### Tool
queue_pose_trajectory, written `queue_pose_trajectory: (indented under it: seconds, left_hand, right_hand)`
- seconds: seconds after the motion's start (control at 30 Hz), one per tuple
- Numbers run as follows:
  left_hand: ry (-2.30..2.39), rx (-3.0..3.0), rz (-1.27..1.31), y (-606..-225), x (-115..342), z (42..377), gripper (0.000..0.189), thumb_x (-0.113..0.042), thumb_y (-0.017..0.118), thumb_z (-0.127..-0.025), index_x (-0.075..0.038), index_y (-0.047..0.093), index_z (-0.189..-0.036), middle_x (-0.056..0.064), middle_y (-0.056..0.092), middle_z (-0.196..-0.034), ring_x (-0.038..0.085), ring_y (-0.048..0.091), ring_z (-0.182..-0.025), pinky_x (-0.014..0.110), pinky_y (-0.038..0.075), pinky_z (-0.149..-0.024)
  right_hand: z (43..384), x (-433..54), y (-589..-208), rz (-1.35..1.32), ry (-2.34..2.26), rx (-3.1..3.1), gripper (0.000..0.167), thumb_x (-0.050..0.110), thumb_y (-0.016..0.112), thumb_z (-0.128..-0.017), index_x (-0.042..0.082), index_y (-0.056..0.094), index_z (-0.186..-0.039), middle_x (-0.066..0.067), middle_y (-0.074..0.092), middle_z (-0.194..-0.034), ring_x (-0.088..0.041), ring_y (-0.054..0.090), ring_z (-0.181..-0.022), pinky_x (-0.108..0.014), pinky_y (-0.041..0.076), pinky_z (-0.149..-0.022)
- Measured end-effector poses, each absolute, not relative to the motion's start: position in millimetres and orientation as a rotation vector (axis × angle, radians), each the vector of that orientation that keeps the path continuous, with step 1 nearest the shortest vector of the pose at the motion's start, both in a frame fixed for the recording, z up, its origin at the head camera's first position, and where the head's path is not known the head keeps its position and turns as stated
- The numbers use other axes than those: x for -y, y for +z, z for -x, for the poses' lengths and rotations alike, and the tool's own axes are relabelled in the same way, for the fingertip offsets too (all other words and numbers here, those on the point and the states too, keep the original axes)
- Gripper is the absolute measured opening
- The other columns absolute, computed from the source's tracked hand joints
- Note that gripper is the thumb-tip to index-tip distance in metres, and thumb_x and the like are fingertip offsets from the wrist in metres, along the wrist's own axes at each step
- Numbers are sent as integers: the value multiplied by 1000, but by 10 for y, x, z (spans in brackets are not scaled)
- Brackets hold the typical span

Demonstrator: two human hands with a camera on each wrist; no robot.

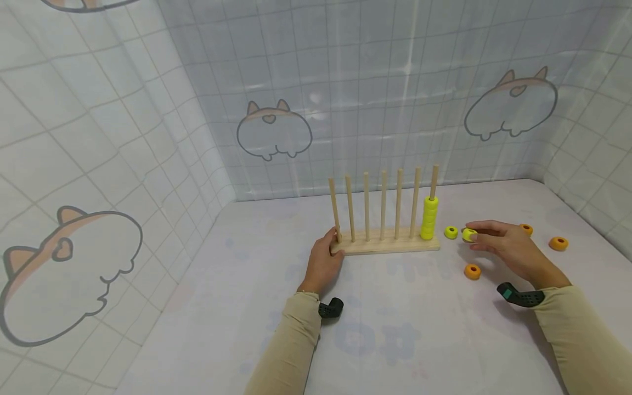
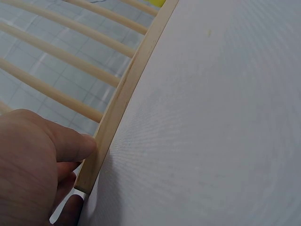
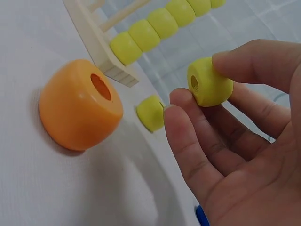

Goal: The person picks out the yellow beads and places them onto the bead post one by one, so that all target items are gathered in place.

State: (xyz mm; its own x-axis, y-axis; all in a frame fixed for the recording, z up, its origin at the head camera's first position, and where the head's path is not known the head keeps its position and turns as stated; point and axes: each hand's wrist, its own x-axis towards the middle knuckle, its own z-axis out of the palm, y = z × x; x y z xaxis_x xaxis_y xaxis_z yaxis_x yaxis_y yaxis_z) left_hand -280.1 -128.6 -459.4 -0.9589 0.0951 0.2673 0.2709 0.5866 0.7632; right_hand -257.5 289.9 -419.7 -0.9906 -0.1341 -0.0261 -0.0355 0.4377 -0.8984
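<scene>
A wooden peg stand (image 1: 385, 247) with a row of upright pegs stands on the table. Several yellow beads (image 1: 429, 218) are stacked on its rightmost peg. My left hand (image 1: 323, 263) grips the left end of the stand's base, the thumb on the front edge (image 2: 113, 117) in the left wrist view. Between thumb and fingers, my right hand (image 1: 513, 249) pinches a yellow bead (image 3: 211, 82), its hole showing in the right wrist view. Another yellow bead (image 1: 451, 232) lies on the table between the stand and that hand.
Orange beads lie around the right hand: one in front (image 1: 472, 271), one partly behind it (image 1: 526, 229), one further right (image 1: 558, 243). A bit of something blue (image 3: 201, 216) shows low in the right wrist view. A tiled-pattern sheet (image 1: 365, 99) rises behind the table (image 1: 385, 351).
</scene>
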Motion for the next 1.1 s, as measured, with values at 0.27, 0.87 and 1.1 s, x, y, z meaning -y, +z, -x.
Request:
queue_pose_trajectory:
  seconds: [0.27, 0.87, 1.1]
  left_hand:
    - [-1322, 2610, 317, -4571, 1290, 2786, 64, -3, 64, -93, -6, 41, -153, 15, 58, -137, 29, 47, -133, 43, 40, -110]
    - [-1326, 2629, 291, -4579, 1285, 2793, 64, -5, 63, -95, -8, 39, -154, 14, 57, -139, 28, 46, -134, 43, 40, -110]
    - [-1320, 2625, 299, -4577, 1288, 2793, 64, -5, 64, -94, -8, 40, -154, 14, 58, -138, 29, 46, -134, 43, 39, -110]
  right_hand:
    - [2588, -2884, -4202, 192, -1740, -2529, 61, 36, 61, -101, -5, 46, -143, -17, 48, -137, -3, 65, -102, -22, 55, -86]
    - [2589, -2842, -4206, 179, -1780, -2506, 57, 32, 57, -103, -5, 46, -145, -13, 50, -137, 1, 63, -102, -23, 55, -88]
    - [2610, -2825, -4213, 162, -1838, -2481, 56, 29, 59, -103, -7, 45, -144, 4, 55, -126, 0, 64, -101, -24, 56, -87]
